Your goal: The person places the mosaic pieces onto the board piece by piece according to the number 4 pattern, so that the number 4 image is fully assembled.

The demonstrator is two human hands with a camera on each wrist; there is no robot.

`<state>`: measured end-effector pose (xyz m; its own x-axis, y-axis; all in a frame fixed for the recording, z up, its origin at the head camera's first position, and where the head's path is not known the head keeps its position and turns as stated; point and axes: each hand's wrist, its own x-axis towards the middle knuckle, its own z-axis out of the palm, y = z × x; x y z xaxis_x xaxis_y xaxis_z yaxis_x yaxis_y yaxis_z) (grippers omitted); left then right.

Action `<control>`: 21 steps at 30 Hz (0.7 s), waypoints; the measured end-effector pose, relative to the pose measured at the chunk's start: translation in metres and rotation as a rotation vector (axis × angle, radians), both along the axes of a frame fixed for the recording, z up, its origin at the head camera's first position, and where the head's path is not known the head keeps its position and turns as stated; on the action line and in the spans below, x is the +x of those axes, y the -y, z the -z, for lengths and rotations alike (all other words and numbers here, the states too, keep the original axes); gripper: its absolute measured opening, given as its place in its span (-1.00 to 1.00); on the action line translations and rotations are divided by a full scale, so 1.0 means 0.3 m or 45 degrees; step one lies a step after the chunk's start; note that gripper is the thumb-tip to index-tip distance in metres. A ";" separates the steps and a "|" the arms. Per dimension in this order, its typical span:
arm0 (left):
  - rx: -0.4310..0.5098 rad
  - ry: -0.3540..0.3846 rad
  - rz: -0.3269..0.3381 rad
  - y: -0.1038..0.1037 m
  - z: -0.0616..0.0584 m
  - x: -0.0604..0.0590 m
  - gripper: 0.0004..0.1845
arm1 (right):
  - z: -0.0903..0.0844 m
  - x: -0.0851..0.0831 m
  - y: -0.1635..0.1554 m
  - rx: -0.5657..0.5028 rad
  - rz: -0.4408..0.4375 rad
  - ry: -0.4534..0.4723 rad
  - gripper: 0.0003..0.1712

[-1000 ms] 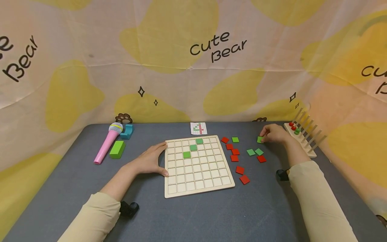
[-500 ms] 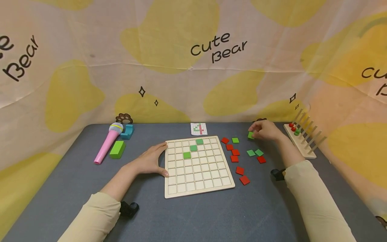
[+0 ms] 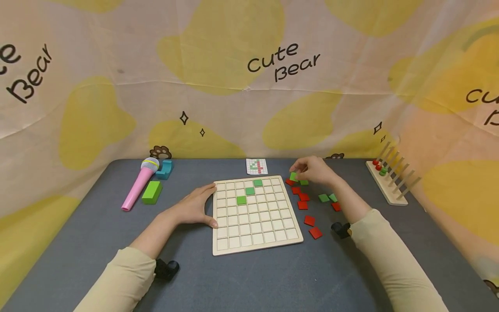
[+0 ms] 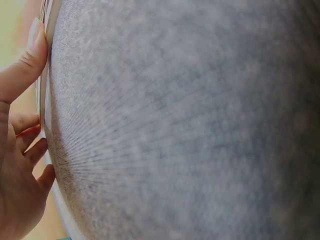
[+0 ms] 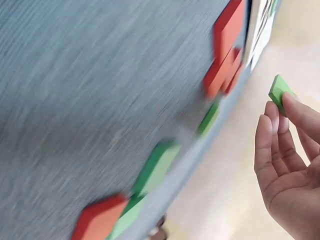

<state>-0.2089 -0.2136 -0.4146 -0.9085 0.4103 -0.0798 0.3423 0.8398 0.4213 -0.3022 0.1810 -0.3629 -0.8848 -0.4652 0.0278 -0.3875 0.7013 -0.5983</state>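
A wooden grid board lies in the middle of the grey table, with three green tiles set in its upper cells. My left hand rests flat against the board's left edge, fingers straight. My right hand hovers just right of the board's top right corner and pinches a small green tile at its fingertips. Below that hand lie loose red tiles and green tiles on the table.
A small pattern card lies behind the board. A pink toy microphone, a green block and a teal piece sit at the back left. A wooden peg rack with red and green beads stands at the right.
My right hand has carried the green tile leftward from beside the peg rack to near the board's top right corner. The left hand has stayed on the board's edge.
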 end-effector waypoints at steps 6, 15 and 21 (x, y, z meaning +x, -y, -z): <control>0.007 0.000 0.000 0.000 0.000 0.001 0.28 | -0.016 0.026 0.110 0.000 -0.089 -0.026 -0.75; 0.011 -0.005 0.011 -0.004 0.001 -0.006 0.27 | -0.032 0.065 0.238 -0.037 -0.180 0.027 -0.78; -0.004 0.007 0.000 -0.001 0.005 -0.007 0.28 | -0.033 0.091 0.304 -0.048 -0.240 0.065 -0.79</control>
